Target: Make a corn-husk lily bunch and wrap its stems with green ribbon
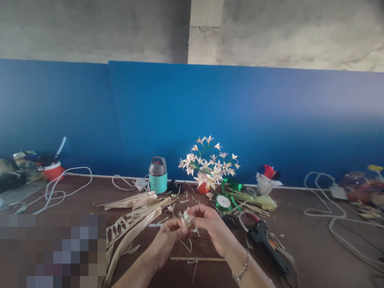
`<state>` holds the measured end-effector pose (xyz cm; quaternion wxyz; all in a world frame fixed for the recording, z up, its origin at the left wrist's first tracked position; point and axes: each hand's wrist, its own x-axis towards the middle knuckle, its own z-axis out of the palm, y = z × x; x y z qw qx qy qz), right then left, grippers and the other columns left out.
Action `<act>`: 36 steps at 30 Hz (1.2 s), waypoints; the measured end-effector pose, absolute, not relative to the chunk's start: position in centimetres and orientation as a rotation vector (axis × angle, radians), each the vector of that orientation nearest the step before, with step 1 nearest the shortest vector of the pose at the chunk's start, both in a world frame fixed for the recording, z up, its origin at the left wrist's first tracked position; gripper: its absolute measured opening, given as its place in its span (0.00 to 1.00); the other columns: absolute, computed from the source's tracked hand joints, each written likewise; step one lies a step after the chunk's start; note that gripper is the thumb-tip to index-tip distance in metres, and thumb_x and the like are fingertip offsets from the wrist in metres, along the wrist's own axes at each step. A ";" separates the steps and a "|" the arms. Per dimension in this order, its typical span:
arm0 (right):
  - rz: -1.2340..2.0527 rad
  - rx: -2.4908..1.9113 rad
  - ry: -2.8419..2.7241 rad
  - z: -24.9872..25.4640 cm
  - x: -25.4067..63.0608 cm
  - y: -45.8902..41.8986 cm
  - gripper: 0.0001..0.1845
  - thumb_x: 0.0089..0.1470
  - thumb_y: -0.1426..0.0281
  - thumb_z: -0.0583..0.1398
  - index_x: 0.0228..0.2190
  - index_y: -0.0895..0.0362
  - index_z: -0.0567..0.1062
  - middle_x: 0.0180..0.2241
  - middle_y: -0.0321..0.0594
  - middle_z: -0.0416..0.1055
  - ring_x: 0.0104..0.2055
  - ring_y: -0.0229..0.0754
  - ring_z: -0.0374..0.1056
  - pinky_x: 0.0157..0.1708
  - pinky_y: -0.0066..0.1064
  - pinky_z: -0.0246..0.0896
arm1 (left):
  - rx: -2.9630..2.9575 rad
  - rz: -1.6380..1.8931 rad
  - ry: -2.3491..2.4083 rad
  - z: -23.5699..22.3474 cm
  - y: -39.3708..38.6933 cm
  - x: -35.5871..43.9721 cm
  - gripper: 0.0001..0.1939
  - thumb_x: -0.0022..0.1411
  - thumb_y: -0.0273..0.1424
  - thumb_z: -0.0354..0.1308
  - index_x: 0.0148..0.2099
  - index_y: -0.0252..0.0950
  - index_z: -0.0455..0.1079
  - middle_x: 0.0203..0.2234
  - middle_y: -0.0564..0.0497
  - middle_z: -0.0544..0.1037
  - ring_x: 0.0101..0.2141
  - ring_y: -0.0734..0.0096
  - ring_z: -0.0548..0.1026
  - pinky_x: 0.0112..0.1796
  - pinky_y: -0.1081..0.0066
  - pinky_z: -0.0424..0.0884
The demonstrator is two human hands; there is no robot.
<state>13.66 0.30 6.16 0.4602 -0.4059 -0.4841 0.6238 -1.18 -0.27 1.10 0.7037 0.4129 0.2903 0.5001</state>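
Between my two hands is a small pale flower (186, 218) that looks made of dried husk strips. My left hand (171, 234) pinches its base between thumb and fingers. From the right, my right hand (207, 222) has its thumb and fingertips closed on the flower's petals. Husk scraps and a thin stick (198, 259) lie on the table below the hands. Dried corn husks (135, 228), one with cut-out holes, are spread to the left. Behind the hands stands a bunch of similar husk flowers (210, 162) on green stems in a red pot (204, 187).
A black glue gun (268, 246) lies right of my right hand. Green ribbon on a spool (223, 203) sits behind it, near green husks (255, 200). A turquoise flask (158, 176), a white cup (265, 184) and white cables (330, 216) line the blue partition (180, 108).
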 end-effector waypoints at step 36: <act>0.256 -1.930 -1.702 6.7 23.3 -0.7 0.10 0.47 0.68 0.54 0.31 0.55 0.73 0.31 0.44 0.74 0.36 0.49 0.69 0.36 0.37 0.58 | 0.912 1.194 0.771 0.1 0.6 -0.9 0.12 0.48 0.36 0.64 0.22 0.34 0.68 0.18 0.55 0.68 0.23 0.76 0.59 0.29 0.75 0.54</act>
